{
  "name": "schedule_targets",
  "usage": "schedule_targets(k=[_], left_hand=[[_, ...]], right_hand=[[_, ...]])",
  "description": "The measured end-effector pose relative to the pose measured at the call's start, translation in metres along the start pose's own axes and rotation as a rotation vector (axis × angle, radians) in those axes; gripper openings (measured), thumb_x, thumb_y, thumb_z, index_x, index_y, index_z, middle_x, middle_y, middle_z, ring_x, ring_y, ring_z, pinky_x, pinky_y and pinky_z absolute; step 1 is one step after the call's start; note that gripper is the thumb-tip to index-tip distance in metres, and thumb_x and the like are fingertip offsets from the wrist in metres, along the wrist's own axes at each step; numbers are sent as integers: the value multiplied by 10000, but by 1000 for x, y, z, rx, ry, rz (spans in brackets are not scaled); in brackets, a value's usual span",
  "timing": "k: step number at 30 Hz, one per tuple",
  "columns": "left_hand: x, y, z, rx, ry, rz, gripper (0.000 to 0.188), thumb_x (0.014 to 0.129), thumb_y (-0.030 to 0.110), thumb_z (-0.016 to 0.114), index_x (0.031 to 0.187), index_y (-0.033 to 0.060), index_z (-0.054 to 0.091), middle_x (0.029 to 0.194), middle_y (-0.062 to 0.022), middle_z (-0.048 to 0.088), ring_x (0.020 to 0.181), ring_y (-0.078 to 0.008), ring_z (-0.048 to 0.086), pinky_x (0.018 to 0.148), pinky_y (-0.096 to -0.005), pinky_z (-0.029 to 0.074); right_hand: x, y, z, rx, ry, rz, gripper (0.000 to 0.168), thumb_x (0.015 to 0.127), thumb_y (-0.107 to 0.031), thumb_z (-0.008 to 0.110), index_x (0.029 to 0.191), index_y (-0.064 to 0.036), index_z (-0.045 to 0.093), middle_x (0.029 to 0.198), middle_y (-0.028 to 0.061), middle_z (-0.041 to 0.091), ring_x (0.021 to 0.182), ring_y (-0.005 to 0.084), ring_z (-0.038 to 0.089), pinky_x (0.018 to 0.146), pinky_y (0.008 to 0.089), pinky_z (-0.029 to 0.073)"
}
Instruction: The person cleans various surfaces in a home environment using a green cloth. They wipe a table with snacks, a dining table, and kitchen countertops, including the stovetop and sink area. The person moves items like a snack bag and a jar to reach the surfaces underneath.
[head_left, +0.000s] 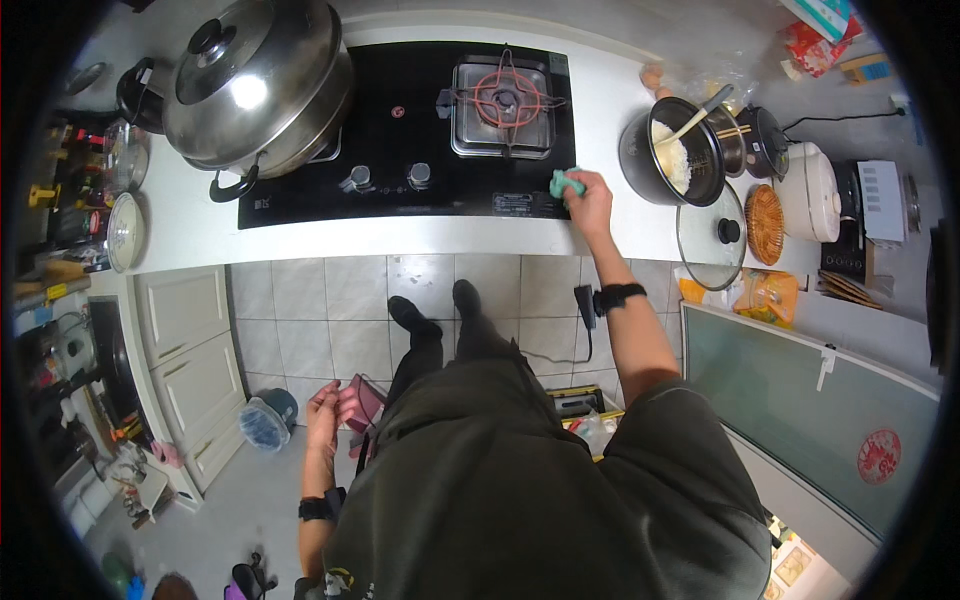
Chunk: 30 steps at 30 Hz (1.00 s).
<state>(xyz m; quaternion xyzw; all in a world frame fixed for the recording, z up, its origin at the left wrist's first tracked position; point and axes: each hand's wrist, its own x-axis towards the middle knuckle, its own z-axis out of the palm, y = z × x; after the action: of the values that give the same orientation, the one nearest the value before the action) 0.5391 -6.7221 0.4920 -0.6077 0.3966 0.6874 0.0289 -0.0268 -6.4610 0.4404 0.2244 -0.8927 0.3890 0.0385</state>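
My right hand (591, 202) grips a crumpled green cloth (565, 184) at the front right corner of a black glass gas hob (405, 75). The right burner (505, 99) is bare, with a reddish ring around its cap and a metal drip tray beneath. Over the left burner stands a big lidded steel pot (300, 105). Two control knobs (418, 175) sit near the hob's front. My left hand (330, 409) hangs low beside my body, away from the counter, with its fingers loosely parted and nothing in them.
Right of the hob, a dark inner pot (637, 157) holds white rice and a rice paddle (701, 116). A glass lid (709, 247) overhangs the counter's front edge beside a wicker basket (765, 225). A bin (268, 420) stands on the floor near white cabinets (184, 300).
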Motion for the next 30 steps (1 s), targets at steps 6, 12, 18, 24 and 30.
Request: schedule_targets(k=[6, 12, 18, 24, 30], left_hand=[[-27, -11, 21, 39, 74, 3, 363, 1046, 202, 531, 1345, -2, 556, 1119, -150, 728, 856, -184, 738, 674, -246, 598], [-39, -18, 35, -9, 118, 18, 332, 1047, 187, 520, 1317, 2, 569, 1117, -151, 728, 844, -186, 738, 679, -253, 600], [-42, -25, 44, 12, 139, 51, 345, 1046, 228, 531, 1310, 10, 579, 1141, -158, 722, 878, -179, 727, 692, -253, 580], [-46, -32, 45, 7, 144, 51, 330, 1042, 149, 512, 1326, -12, 560, 1107, -129, 729, 840, -171, 725, 666, -246, 578], [-59, -30, 30, 44, 155, 50, 345, 1054, 183, 500, 1344, 4, 549, 1142, -121, 721, 880, -159, 713, 740, -261, 560]], right_hand=[[10, -26, 58, -336, -94, -144, 250, 808, -51, 659, 1052, -41, 716, 1132, 140, 629, 1000, 361, 590, 868, 433, 518], [-58, -67, 70, 167, -467, -152, 221, 791, -72, 696, 1008, -55, 732, 1144, 125, 635, 1051, 336, 613, 905, 420, 520], [-85, -32, -26, 242, -297, -168, 291, 747, 40, 628, 1009, -72, 687, 1163, 116, 645, 1083, 351, 606, 922, 424, 515], [-94, 15, -49, -59, -431, -265, 290, 733, 71, 612, 979, -76, 656, 1248, 92, 595, 1140, 335, 565, 896, 418, 529], [-100, -5, -13, -107, -448, -402, 210, 788, 39, 633, 972, -60, 649, 1256, 81, 602, 1160, 326, 566, 868, 402, 550]])
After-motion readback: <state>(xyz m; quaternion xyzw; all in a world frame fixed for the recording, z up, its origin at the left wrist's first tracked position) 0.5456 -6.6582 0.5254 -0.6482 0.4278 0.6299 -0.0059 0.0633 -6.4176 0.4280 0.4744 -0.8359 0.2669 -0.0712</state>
